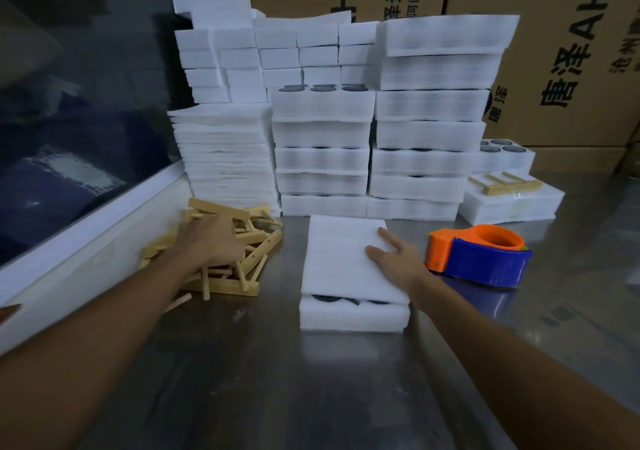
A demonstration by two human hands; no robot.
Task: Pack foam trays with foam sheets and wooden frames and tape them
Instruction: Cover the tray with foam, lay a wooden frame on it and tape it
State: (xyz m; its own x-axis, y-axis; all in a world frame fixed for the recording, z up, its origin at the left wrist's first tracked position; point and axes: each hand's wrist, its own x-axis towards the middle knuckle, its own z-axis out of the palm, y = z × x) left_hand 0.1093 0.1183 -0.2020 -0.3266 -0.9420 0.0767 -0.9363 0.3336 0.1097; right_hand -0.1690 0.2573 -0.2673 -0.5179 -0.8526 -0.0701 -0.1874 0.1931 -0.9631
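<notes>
The brushed steel worktable point(346, 397) carries everything, and at twelve o'clock the tall white stacks of loaded foam trays point(374, 144) stand along its far edge, likely kept there as stock within reach. At ten o'clock lies the loose heap of pale wooden peg frames point(252, 241), with the left hand point(211, 241) resting on top of it, fingers curled down into the pile; whether it has closed on one frame I cannot tell. Dead centre sits the white foam tray with dark round parts point(353, 312), a thin white foam sheet point(341, 259) laid over it, and the right hand point(398, 259) presses flat, fingers straight, on the sheet's three o'clock edge, seemingly to keep it square. The orange and blue tape dispenser point(481, 255) waits at two o'clock for sealing
</notes>
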